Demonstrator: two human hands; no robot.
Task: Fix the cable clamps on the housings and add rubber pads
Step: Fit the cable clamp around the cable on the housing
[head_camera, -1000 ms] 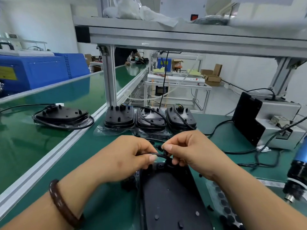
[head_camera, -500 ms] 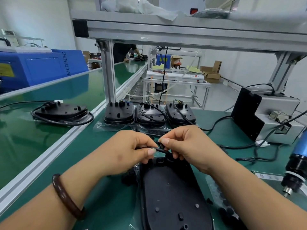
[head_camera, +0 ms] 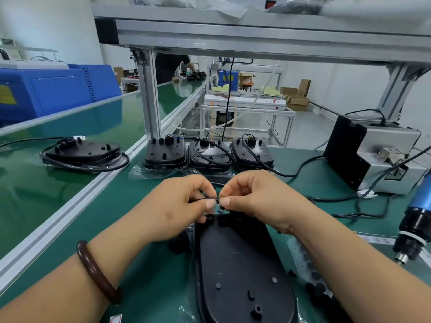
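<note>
Since the earlier frames the two hands have been drawn closer together, so that the thumb tips now almost meet above the top end of the near housing. The thin black cable is pinched between thumb and forefinger of the left hand. A small part, probably the cable clamp though too small to be made out for sure, is pinched against it by the right hand.

The clamp-fixing step is judged to be in hand; whether any rubber pads are already fitted cannot be told. Next, the clamp would need to be seated over the cable at the screw boss and held steady for fastening.

The black housing is laid flat, underside up, on the green bench mat, just below the hands. Its surface is matt and studded with small pegs. A sheet of round black rubber pads is laid just to its right, and an electric screwdriver is seen further right. Three more housings are lined up at the far edge.
</note>
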